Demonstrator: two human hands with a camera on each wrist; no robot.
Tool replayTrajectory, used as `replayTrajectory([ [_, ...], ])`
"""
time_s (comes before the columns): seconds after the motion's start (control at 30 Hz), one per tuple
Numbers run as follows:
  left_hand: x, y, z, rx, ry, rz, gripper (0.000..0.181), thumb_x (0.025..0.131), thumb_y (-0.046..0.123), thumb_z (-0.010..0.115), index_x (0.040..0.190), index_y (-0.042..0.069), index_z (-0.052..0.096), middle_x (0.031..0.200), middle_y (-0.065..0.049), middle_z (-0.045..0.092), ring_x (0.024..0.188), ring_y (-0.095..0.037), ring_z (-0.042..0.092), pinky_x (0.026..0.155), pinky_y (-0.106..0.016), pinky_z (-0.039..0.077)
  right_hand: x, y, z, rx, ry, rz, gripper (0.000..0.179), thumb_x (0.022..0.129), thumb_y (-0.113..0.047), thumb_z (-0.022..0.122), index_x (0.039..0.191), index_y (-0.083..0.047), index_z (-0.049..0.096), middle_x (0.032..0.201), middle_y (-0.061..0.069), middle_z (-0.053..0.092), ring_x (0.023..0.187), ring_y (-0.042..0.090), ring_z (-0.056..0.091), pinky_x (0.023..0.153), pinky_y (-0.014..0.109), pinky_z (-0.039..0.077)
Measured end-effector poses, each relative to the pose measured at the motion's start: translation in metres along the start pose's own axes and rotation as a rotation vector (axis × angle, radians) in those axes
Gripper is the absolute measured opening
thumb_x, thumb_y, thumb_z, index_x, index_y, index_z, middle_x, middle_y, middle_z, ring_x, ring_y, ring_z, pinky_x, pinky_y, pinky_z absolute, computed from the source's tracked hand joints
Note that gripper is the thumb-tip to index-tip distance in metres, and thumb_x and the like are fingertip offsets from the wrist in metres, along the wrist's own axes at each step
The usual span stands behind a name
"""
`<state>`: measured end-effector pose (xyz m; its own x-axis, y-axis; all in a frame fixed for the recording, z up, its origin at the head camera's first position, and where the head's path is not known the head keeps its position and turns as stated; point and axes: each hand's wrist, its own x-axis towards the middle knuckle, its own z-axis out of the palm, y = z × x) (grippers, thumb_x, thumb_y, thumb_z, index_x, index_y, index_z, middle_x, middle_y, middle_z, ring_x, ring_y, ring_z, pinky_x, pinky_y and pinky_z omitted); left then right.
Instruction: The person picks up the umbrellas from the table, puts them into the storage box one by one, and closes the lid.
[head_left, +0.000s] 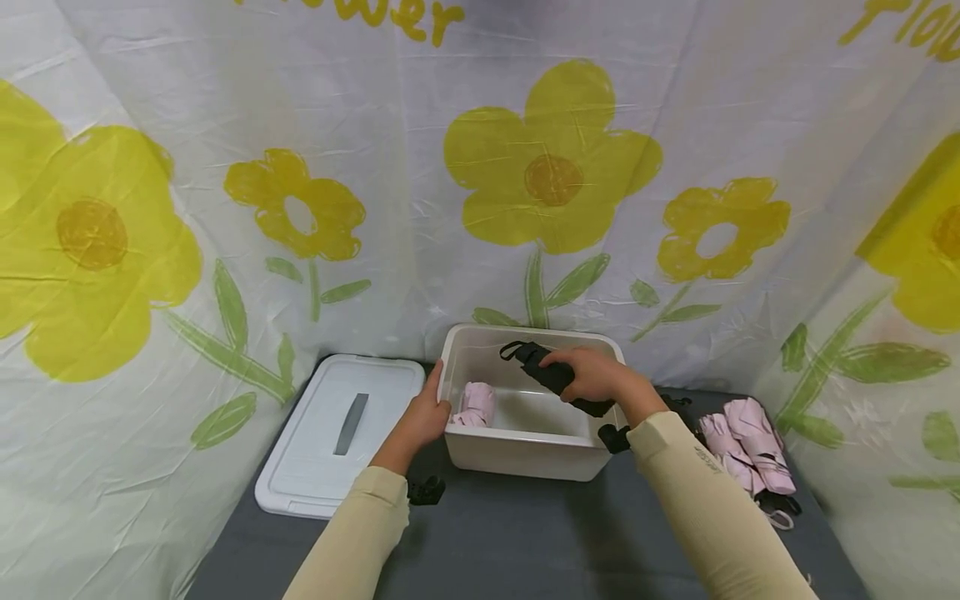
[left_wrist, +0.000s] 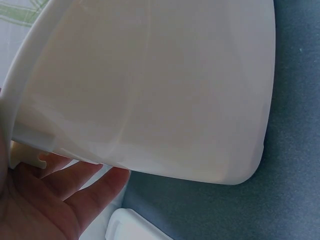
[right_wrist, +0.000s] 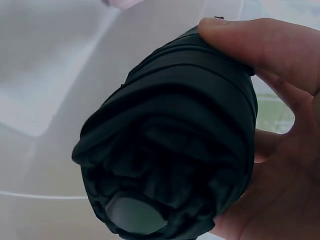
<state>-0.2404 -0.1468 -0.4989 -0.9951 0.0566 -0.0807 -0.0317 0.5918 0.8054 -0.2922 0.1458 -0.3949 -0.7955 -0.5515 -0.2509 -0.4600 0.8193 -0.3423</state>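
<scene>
My right hand [head_left: 595,375] grips a folded black umbrella [head_left: 553,379] above the white plastic storage box [head_left: 525,457]. The umbrella is tilted, its wrist loop pointing to the far left. In the right wrist view, the thumb and fingers wrap the rolled black fabric [right_wrist: 175,100], and the rounded end faces the camera. My left hand [head_left: 420,419] holds the box by its left side, with fingers [left_wrist: 95,192] under the rim in the left wrist view. A folded pink umbrella [head_left: 477,403] lies inside the box at the left.
A white lid [head_left: 315,450] with a grey handle lies left of the box on the dark grey table [head_left: 510,542]. Two folded pink umbrellas [head_left: 757,442] lie at the right, with black items beside them. A flower-printed curtain [head_left: 405,250] hangs close behind the box.
</scene>
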Motion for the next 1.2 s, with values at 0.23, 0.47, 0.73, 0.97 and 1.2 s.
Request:
replayTrajectory([
  [0.23,-0.001,0.000,-0.001,-0.005,0.004,-0.002,0.071,0.095,0.008,0.040,0.157,0.017,0.007,0.151,-0.027,0.035,0.132,-0.043,0.043,0.105,-0.058,0.036,0.016,-0.003,0.004,0.016,-0.063,0.031,0.062,0.082,-0.013,0.072,0.140,-0.023,0.051,0.143,0.015,0.051,0.129,0.036,0.048,0.097,0.049,0.044],
  [0.47,-0.002,0.001,-0.001,-0.001,0.008,-0.004,0.071,0.095,0.007,0.041,0.157,0.016,0.008,0.150,-0.028,0.037,0.131,-0.043,0.045,0.104,-0.058,0.037,0.031,-0.003,0.010,0.021,-0.069,0.046,0.064,0.077,-0.012,0.074,0.137,-0.022,0.054,0.138,0.015,0.053,0.121,0.032,0.051,0.095,0.045,0.044],
  [0.73,-0.003,0.001,-0.001,-0.013,0.017,-0.004,0.071,0.096,0.009,0.041,0.157,0.018,0.009,0.150,-0.027,0.037,0.132,-0.042,0.044,0.105,-0.058,0.036,0.047,-0.002,0.017,0.056,-0.111,0.089,0.065,0.077,-0.012,0.076,0.137,-0.023,0.055,0.145,0.013,0.047,0.124,0.032,0.048,0.094,0.046,0.044],
  [0.97,-0.001,0.004,-0.001,-0.021,0.011,-0.012,0.070,0.096,0.011,0.041,0.157,0.020,0.008,0.151,-0.025,0.036,0.133,-0.043,0.043,0.105,-0.060,0.036,0.059,-0.001,0.022,0.083,-0.130,0.088,0.065,0.076,-0.010,0.075,0.137,-0.018,0.055,0.145,0.012,0.047,0.127,0.030,0.046,0.102,0.046,0.041],
  [1.2,-0.004,0.004,-0.001,-0.019,0.016,-0.010,0.070,0.096,0.010,0.041,0.157,0.019,0.009,0.150,-0.027,0.037,0.133,-0.043,0.044,0.105,-0.058,0.036,0.072,0.003,0.030,0.088,-0.163,0.112,0.065,0.076,-0.014,0.076,0.137,-0.017,0.055,0.149,0.012,0.044,0.135,0.032,0.041,0.106,0.047,0.039],
])
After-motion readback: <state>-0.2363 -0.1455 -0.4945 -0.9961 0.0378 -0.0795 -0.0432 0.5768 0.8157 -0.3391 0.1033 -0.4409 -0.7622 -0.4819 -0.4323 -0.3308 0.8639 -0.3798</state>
